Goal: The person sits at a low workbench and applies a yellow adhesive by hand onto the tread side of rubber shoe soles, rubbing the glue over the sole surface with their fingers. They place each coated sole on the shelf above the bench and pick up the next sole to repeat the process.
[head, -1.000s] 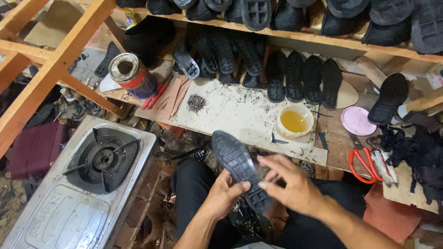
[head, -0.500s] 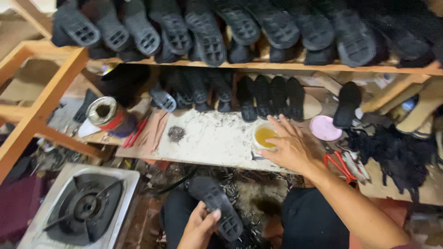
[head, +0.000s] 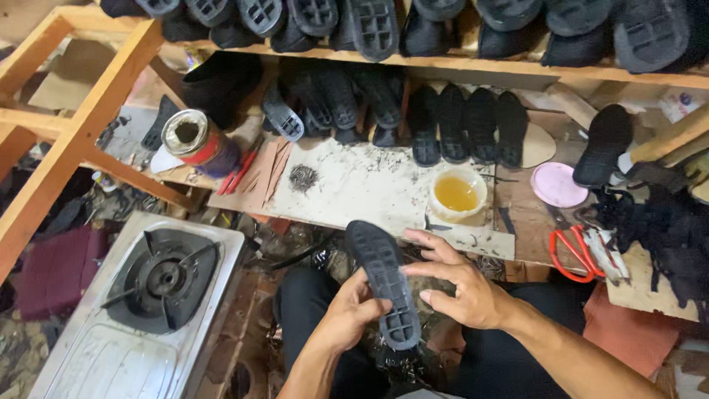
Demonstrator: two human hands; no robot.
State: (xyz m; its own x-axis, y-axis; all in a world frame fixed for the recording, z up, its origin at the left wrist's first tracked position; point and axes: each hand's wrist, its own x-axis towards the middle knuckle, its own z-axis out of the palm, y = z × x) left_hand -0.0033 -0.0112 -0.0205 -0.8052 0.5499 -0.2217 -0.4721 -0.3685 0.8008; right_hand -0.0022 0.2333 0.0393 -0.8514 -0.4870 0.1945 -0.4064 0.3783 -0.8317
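A black rubber sole (head: 384, 281) is held tread-up over the person's lap, just below the front edge of the surface (head: 369, 185), its toe pointing up and slightly left toward the bench. The left hand (head: 347, 314) is clamped on the sole from the left near its heel end, thumb against the edge and fingers curled beneath. The right hand (head: 461, 284) lies against the sole's right edge with fingers spread apart, fingertips (head: 413, 236) touching the rim near the middle, not closed around it. Just beyond the sole, on the surface, stands a small white cup of yellow glue (head: 458, 193), and left of it lies a little heap of dark shavings (head: 303, 177). Red-handled scissors (head: 572, 255) rest to the right, near a pink lid (head: 555, 185). A tin can (head: 193, 140) lies tipped on its side at the left end of the surface. A row of black soles (head: 458, 125) leans at the back, and more shoes (head: 369, 22) fill the wooden shelf above. On the floor to the left sits a single-burner gas stove (head: 159, 284)
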